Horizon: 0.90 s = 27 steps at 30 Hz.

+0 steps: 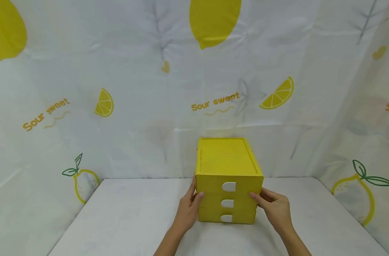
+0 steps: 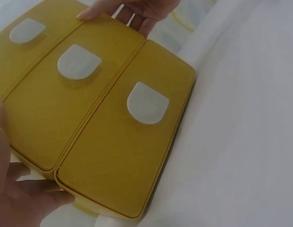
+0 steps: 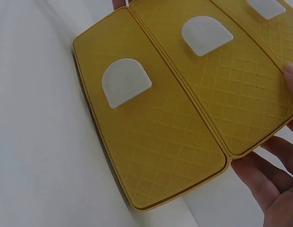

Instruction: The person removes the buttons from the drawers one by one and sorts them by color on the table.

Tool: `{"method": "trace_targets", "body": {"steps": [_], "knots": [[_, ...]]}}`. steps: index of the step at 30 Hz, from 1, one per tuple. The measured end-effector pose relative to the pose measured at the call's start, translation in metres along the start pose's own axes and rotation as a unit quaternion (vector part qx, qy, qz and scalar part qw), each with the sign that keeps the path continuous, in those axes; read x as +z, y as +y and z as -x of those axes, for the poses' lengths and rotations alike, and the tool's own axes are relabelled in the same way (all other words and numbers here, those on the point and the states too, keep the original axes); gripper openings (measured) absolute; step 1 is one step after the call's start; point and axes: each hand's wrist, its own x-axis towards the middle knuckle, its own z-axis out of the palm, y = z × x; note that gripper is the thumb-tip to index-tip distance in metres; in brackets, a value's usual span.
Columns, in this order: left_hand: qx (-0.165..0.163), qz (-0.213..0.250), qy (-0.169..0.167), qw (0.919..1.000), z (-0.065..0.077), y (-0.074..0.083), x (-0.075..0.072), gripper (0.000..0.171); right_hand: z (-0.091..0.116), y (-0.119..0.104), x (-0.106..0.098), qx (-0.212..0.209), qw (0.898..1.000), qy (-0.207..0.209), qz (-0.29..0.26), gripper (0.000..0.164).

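A yellow desktop drawer box point(image 1: 226, 156) stands on the white table, with three drawer fronts stacked one over another. Each front carries a white rounded pull tab point(image 1: 228, 186). From the left side, my left hand point(image 1: 187, 210) grips the box, its thumb at the front edge and its fingers behind along the side wall. My right hand point(image 1: 277, 209) holds the opposite side the same way, thumb on the front near the top drawer's lower edge. Up close in the right wrist view, the lowest drawer front point(image 3: 160, 146) shows a raised diamond pattern. All the drawers sit closed.
The white table point(image 1: 133, 213) spreads out on both sides of the box. Behind it hangs a white cloth backdrop point(image 1: 133, 149) printed with lemons and lettering, close to the back of the box. More printed cloth point(image 1: 357, 142) stands along the right side.
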Motion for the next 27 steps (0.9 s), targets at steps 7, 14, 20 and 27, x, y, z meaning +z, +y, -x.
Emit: {"method": "trace_targets", "body": {"steps": [7,14,20,27], "knots": [[-0.010,-0.007,0.024,0.9996,0.007,-0.005,-0.020,0.063,-0.001,-0.003,0.022,0.000,1.000,-0.026,-0.010,0.057],[-0.012,0.005,0.048,0.9988,0.005,-0.010,-0.033,0.063,-0.004,-0.007,0.040,-0.010,0.999,-0.032,-0.017,0.056],[-0.017,0.016,0.067,0.9975,0.008,-0.012,-0.043,0.063,-0.006,-0.007,0.057,-0.004,0.999,-0.040,-0.032,0.059],[-0.017,0.017,0.062,0.9978,0.006,-0.017,-0.051,0.063,-0.005,-0.005,0.068,0.023,0.999,-0.027,-0.036,0.066]]}}
